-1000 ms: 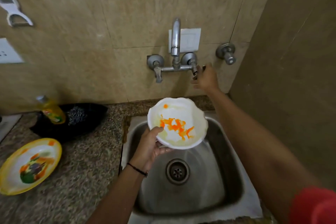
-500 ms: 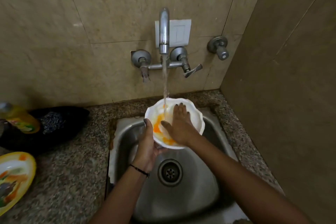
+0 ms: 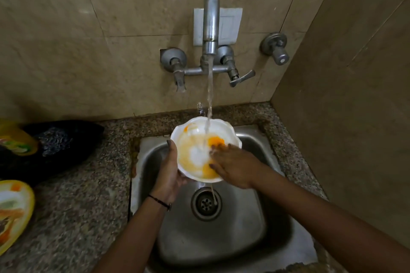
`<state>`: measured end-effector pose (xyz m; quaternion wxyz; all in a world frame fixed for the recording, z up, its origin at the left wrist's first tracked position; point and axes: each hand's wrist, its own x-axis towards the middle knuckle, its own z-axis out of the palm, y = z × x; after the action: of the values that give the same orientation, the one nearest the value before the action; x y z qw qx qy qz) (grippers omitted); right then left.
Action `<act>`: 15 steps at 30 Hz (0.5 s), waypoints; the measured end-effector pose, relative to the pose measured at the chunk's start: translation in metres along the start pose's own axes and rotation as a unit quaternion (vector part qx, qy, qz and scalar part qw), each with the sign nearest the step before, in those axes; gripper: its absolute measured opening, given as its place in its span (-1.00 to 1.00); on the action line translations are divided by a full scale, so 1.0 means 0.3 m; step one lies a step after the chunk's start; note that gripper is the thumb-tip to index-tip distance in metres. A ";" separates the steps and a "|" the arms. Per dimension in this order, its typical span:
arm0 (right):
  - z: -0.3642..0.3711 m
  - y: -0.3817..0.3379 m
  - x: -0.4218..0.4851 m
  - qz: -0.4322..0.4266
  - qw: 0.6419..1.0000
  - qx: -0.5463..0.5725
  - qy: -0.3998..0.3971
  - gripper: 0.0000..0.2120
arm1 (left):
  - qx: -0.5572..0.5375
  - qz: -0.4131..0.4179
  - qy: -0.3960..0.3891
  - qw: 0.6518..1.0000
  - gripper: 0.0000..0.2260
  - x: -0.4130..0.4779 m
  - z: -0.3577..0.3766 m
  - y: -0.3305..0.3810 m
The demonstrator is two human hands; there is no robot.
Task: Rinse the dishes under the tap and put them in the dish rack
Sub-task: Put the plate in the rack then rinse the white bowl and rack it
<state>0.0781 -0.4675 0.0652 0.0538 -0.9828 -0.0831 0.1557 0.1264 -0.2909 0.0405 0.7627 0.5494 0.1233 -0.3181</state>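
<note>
A white scalloped bowl point(image 3: 195, 137) smeared with orange residue is held over the steel sink point(image 3: 255, 239). My left hand point(image 3: 169, 175) grips its left rim from below. My right hand point(image 3: 233, 165) lies flat inside the bowl on its right side, fingers on the orange smear. Water runs from the wall tap point(image 3: 210, 22) straight into the bowl and trickles off its front edge toward the drain point(image 3: 206, 204). No dish rack is in view.
A yellow-rimmed plate point(image 3: 13, 208) with food remains lies on the granite counter point(image 3: 73, 217) at the far left. Behind it are a black cloth or bag point(image 3: 62, 139) and a yellow bottle point(image 3: 15, 137). A wall rises close on the right.
My right hand left the tap lever, water started running, and the hand went into the bowl; it has since slid from the bowl's middle to its right side, spreading the orange residue.
</note>
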 end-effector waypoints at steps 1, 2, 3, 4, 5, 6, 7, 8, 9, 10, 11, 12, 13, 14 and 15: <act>0.011 0.019 0.034 0.045 0.999 -0.023 0.004 -0.44 | -0.004 -0.004 0.003 1.000 -0.37 -0.007 0.008 -0.005; 0.028 0.022 0.072 0.085 0.996 -0.025 0.000 -0.36 | -0.006 -0.006 0.006 1.000 -0.37 -0.012 0.019 -0.009; 0.047 0.014 0.115 0.117 0.993 -0.015 0.005 -0.32 | -0.011 -0.007 0.006 1.000 -0.40 -0.015 0.029 -0.011; 0.067 -0.007 0.154 0.139 0.990 0.015 0.018 -0.29 | -0.018 -0.011 0.004 1.000 -0.44 -0.017 0.037 -0.012; 0.081 -0.038 0.188 0.146 0.987 0.053 0.040 -0.27 | -0.023 -0.013 0.000 1.000 -0.45 -0.018 0.045 -0.012; 0.092 -0.074 0.214 0.141 0.984 0.095 0.062 -0.27 | -0.021 -0.015 0.001 1.000 -0.46 -0.020 0.050 -0.011; 0.101 -0.112 0.237 0.128 0.979 0.135 0.078 -0.28 | -0.023 -0.018 0.001 1.000 -0.45 -0.023 0.057 -0.007; 0.106 -0.148 0.251 0.112 0.975 0.170 0.083 -0.30 | -0.028 -0.020 -0.001 0.999 -0.46 -0.029 0.068 -0.007; 0.102 -0.182 0.251 0.095 0.973 0.197 0.077 -0.34 | -0.033 -0.015 -0.001 0.999 -0.47 -0.034 0.072 -0.007; 0.095 -0.208 0.240 0.074 0.969 0.224 0.066 -0.38 | -0.031 -0.005 0.001 1.000 -0.48 -0.039 0.073 -0.009; 0.086 -0.223 0.220 0.049 0.963 0.262 0.050 -0.41 | -0.025 0.004 0.005 1.000 -0.49 -0.037 0.069 -0.013; 0.072 -0.235 0.187 0.026 0.950 0.309 0.031 -0.44 | -0.019 0.003 0.009 1.000 -0.48 -0.029 0.057 -0.017; 0.060 -0.243 0.148 0.008 0.937 0.350 0.007 -0.45 | -0.016 -0.010 0.015 1.000 -0.44 -0.019 0.039 -0.014; 0.054 -0.247 0.110 -0.022 0.934 0.357 -0.014 -0.45 | -0.012 -0.021 0.022 0.999 -0.37 -0.012 0.021 -0.009; 0.052 -0.249 0.076 -0.049 0.941 0.335 -0.023 -0.44 | -0.006 -0.024 0.025 0.999 -0.32 -0.002 0.002 -0.006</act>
<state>0.0836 -0.3890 0.0534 0.3853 -0.8989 -0.0758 0.1944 0.1249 -0.2915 0.0397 0.7549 0.5494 0.1578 -0.3215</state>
